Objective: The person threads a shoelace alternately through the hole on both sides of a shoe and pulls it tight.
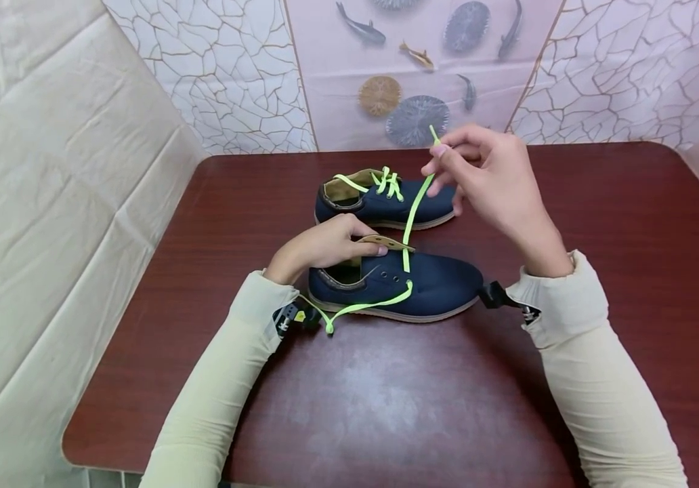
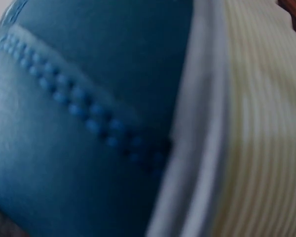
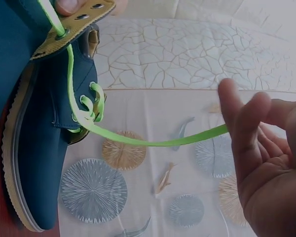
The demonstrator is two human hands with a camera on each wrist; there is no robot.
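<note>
A navy shoe (image 1: pixel 441 285) lies on its sole, toe to the right, in the middle of the head view. My left hand (image 1: pixel 331 244) pinches its far eyelet flap (image 1: pixel 386 241), lifting the tan inner side into sight. A neon green shoelace (image 1: pixel 412 220) runs through an eyelet of that flap, as the right wrist view shows. Its upper end is pinched between the thumb and fingers of my right hand (image 1: pixel 490 173), raised above the shoe, with the tip sticking out. The lace's other half leaves a near eyelet and trails along the shoe's near side. Blurred navy leather (image 2: pixel 89 163) fills much of the left wrist view.
Behind stands a second navy shoe (image 1: pixel 425 196), with a green lace through its eyelets. Both are on a dark red-brown table (image 1: pixel 630 325). A patterned cloth (image 1: pixel 252 81) hangs at the back, and a pale cloth (image 1: pixel 51 203) lines the left side.
</note>
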